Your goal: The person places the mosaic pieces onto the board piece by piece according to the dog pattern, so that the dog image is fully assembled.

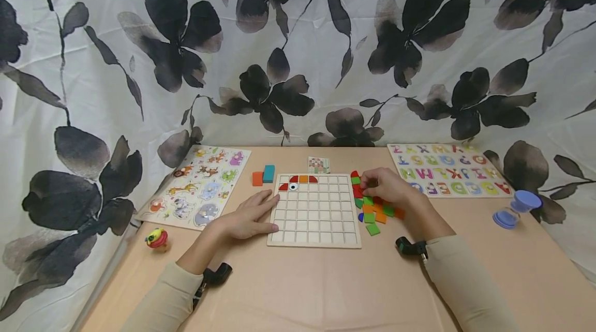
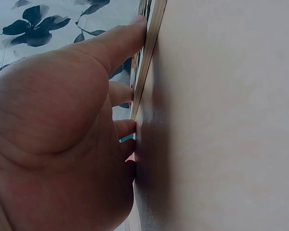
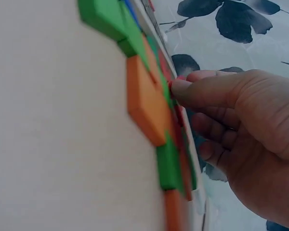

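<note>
A wooden grid board (image 1: 314, 243) lies flat in the middle of the table. In its upper rows sit several pieces: red ones, an orange square (image 1: 303, 179) and a white eye piece (image 1: 293, 186). My left hand (image 1: 249, 214) rests at the board's left edge, fingers extended and thumb on the rim; the left wrist view shows this hand (image 2: 62, 110) from the palm side. Over the loose coloured tiles (image 1: 381, 217) right of the board is my right hand (image 1: 388, 185). Thumb and index finger of that hand (image 3: 250, 120) pinch a small red piece (image 3: 170, 89), mostly hidden.
A small pattern card (image 1: 318, 165) lies behind the board. Orange (image 1: 257, 179) and teal (image 1: 268, 174) blocks sit at its back left. An animal puzzle sheet (image 1: 197, 187), a letter sheet (image 1: 449, 170), a small toy (image 1: 157, 239) and a blue-ended object (image 1: 516, 209) lie around.
</note>
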`<move>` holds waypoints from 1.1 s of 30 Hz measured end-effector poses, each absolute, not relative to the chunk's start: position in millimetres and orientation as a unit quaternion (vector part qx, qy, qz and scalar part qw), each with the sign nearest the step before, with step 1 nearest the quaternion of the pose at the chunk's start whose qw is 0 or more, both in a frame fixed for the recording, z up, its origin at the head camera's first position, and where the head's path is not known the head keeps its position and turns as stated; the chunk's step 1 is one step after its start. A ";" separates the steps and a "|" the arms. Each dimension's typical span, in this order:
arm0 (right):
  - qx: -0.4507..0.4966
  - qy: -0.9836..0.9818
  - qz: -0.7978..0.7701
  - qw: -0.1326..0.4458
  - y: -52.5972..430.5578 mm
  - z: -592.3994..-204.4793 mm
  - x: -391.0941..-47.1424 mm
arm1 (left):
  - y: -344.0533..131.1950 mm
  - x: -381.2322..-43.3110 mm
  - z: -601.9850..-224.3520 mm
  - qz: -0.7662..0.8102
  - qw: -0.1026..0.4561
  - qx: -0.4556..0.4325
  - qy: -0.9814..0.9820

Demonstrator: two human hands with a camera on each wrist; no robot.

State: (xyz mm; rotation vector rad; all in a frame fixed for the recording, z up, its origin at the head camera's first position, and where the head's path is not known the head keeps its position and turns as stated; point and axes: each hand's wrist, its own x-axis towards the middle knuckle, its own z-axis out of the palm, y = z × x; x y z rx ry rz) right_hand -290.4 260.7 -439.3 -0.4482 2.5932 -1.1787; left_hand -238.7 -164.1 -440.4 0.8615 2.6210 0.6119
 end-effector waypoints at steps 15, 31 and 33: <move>-0.286 0.883 -0.367 0.058 137.8 -411.1 -317.2 | -165.0 -240.7 -443.1 0.217 0.154 0.304 0.915; -0.258 0.920 -0.285 0.069 104.5 -431.3 -322.9 | -164.3 -240.0 -441.6 0.215 0.161 0.300 0.915; -0.261 0.923 -0.273 0.072 103.4 -431.4 -321.8 | -165.1 -239.5 -440.7 0.214 0.162 0.297 0.916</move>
